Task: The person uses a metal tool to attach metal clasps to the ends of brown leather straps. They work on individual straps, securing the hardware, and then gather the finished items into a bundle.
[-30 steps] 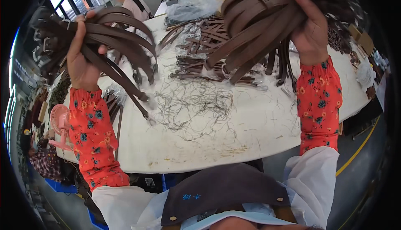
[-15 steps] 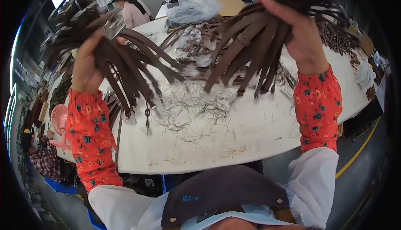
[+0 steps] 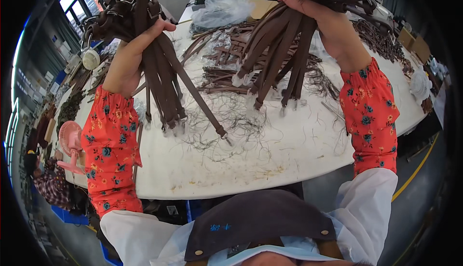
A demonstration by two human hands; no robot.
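Observation:
My left hand (image 3: 129, 68) is closed round a bundle of dark brown leather straps (image 3: 159, 80), raised above the left side of the table. Silver buckles crowd the bundle's upper end, and its narrow ends hang down, several with clear plastic on the tips. One strap splays out toward the middle. On the right, my right hand (image 3: 337, 34) grips a second bundle of brown straps (image 3: 282, 44), with buckles above the fist and strap ends fanned downward. Both hands are up and wide apart. The fingers behind each bundle are partly hidden.
The white table (image 3: 236, 181) carries loose dark threads (image 3: 231, 131) in the middle and a pile of brown straps (image 3: 226, 75) farther back. Behind lies a clear plastic bag (image 3: 224, 12). A pink fan (image 3: 71, 143) stands left, a white fan (image 3: 421, 86) right. Someone in checks (image 3: 50, 184) sits at far left.
Both bundles have stopped blurring and their straps hang straighter. My left hand has moved right, my right hand slightly left. The left bundle's buckles now show clearly, and it covers the person behind.

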